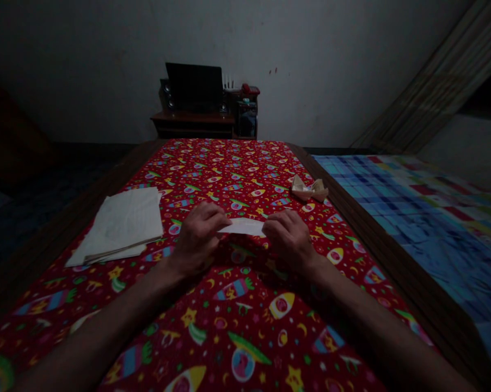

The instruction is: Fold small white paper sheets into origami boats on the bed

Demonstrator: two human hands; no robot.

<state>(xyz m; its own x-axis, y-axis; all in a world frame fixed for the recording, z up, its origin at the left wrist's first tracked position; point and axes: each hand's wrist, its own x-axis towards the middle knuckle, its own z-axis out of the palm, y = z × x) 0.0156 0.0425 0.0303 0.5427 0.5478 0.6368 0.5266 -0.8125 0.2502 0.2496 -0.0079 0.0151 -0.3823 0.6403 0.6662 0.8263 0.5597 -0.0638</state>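
A narrow strip of white paper [245,226] spans the gap between my two hands, slightly bowed, over the red patterned cloth [237,305]. My left hand [200,233] pinches its left end between thumb and fingers. The right end is in the closed fingers of my right hand [289,237]. Parts of the strip inside both grips are hidden. A stack of white paper sheets [127,220] lies to the left of my left hand. Beyond my right hand sits a folded paper piece [310,189] shaped like a small boat or bow.
At the far end, a dark monitor [194,86] with small speakers stands on a wooden desk [192,124]; a red telephone [250,90] is beside it. A blue plaid surface [384,218] lies to the right, below a hanging curtain [437,87].
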